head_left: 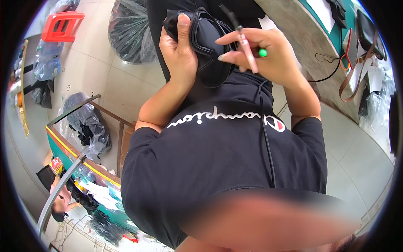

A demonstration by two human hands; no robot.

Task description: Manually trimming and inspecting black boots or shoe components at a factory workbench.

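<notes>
My left hand (181, 50) is closed around a black, smooth-surfaced item (213, 42) with raised, folded edges, perhaps a small bag or pouch. Its thumb presses on the upper side. Over the item's right edge is my right hand (268, 54), index finger and thumb stretched toward it. A slim pink pen-like tool (247, 54) with a long black end (231, 17) is held between the fingers of that hand. Against the same hand shows a small bright green knob (262, 52); what it belongs to is hidden. I cannot tell whether the right fingertips touch the black item.
A grey-topped bench (304, 40) runs along the right, with a brown strap (357, 80) and black bags. Plastic-wrapped dark goods (130, 31) lie on the tiled floor near a red stool (63, 26). To the lower left, a person (63, 199) is beside a green table (63, 153).
</notes>
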